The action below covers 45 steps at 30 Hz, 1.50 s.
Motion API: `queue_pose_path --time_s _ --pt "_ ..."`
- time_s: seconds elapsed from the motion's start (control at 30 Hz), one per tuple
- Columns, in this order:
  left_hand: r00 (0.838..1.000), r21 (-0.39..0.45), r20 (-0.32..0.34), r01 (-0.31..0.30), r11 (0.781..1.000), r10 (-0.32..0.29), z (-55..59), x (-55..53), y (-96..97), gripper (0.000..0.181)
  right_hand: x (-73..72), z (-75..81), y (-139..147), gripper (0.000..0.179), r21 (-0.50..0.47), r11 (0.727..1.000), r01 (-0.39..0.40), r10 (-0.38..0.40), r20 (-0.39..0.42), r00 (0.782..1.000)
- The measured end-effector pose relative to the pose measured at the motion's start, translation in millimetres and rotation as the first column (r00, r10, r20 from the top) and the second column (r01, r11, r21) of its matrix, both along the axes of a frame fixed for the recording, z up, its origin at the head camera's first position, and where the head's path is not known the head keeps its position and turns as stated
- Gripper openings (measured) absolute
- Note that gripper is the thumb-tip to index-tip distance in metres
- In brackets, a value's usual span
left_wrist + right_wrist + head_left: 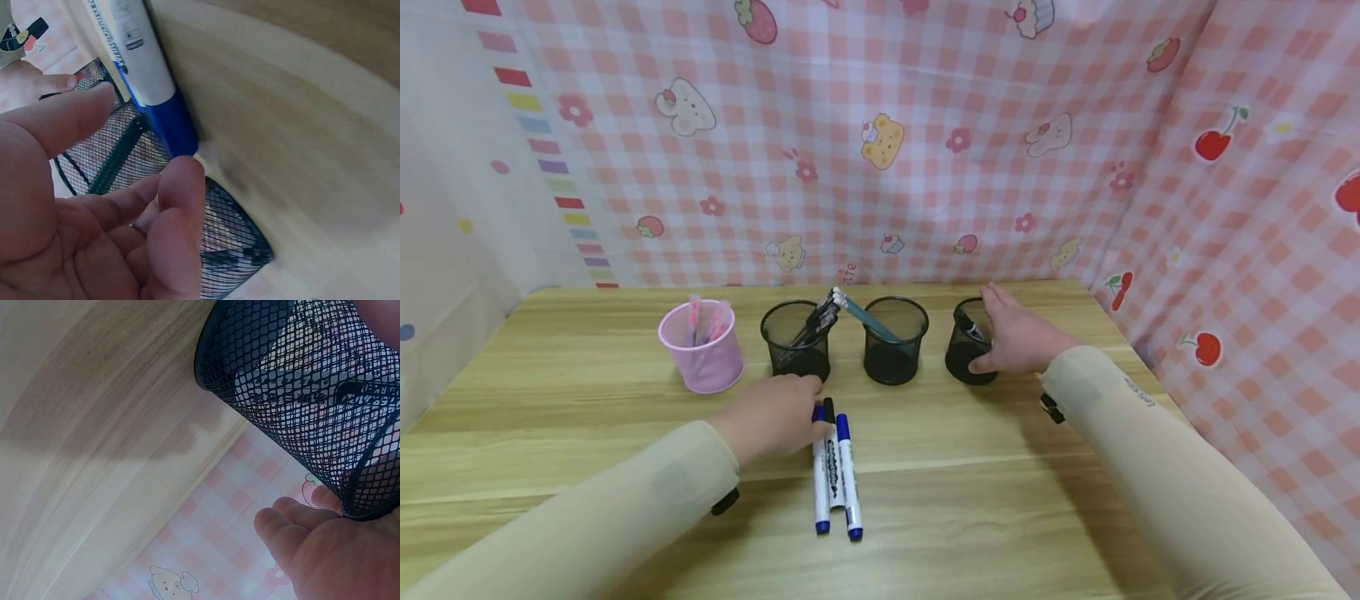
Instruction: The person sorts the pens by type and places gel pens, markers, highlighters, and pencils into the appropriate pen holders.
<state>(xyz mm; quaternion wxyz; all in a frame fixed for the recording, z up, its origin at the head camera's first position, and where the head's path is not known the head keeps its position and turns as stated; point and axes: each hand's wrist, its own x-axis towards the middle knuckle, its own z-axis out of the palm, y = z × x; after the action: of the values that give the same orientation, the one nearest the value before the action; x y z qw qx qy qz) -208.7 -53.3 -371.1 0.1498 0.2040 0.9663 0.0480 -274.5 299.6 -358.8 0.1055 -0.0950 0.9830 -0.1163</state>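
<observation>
Three white-barrelled markers lie side by side on the wooden table: a left blue-capped marker (822, 492), a black-capped marker (833, 467) and a right blue-capped marker (850, 487). My left hand (778, 417) reaches over their capped ends. In the left wrist view its thumb and fingers are parted, one fingertip right at a blue cap (175, 128). At the right, my right hand (1018, 333) is around the side of a black mesh cup (964, 367), thumb in front. Its extended fingers (287, 531) stand slightly off the mesh. Inside that cup leans a black-and-white pen or marker (350, 390).
To the left stand a pink mesh cup (707, 375) with pink pens, a black mesh cup (782, 358) with black pens, and another black cup (891, 371) with a teal pencil (868, 318). A checked cloth (925, 200) hangs behind the table (940, 517).
</observation>
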Motion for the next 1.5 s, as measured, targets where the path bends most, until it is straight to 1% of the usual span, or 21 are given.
queue_pose_path --time_s 0.23,0.37,0.73,1.03,1.23,1.5 --pt "0.998 0.035 0.059 -0.011 0.999 0.009 -3.1 2.6 -8.1 0.074 0.3 0.4 -0.3 0.133 -0.005 1.0 -0.004 0.004 0.002 1.0" --pt "0.996 0.038 0.088 -0.018 0.999 0.015 -3.8 3.2 -9.0 0.074 -0.2 -0.3 -0.1 0.133 -0.006 1.0 -0.006 0.006 0.0 1.0" --pt "0.996 0.035 0.09 -0.02 0.999 0.017 -6.5 3.2 -8.4 0.068 -1.7 -1.6 0.7 0.133 -0.001 1.0 -0.01 0.01 -0.007 1.0" --pt "0.991 0.047 0.132 -0.042 0.998 0.036 -5.5 1.6 -7.1 0.061 -2.1 -1.5 0.2 0.133 -0.007 1.0 -0.006 0.006 -0.005 1.0" --pt "0.991 0.043 0.127 -0.048 0.998 0.043 -5.3 2.8 -6.3 0.058 -1.0 -0.4 0.2 0.133 -0.01 1.0 -0.006 0.006 -0.011 1.0" --pt "0.995 0.03 0.091 -0.04 0.999 0.038 -6.3 4.6 -3.6 0.055 -2.1 -1.2 0.1 0.134 -0.013 1.0 -0.003 0.003 -0.006 1.0"
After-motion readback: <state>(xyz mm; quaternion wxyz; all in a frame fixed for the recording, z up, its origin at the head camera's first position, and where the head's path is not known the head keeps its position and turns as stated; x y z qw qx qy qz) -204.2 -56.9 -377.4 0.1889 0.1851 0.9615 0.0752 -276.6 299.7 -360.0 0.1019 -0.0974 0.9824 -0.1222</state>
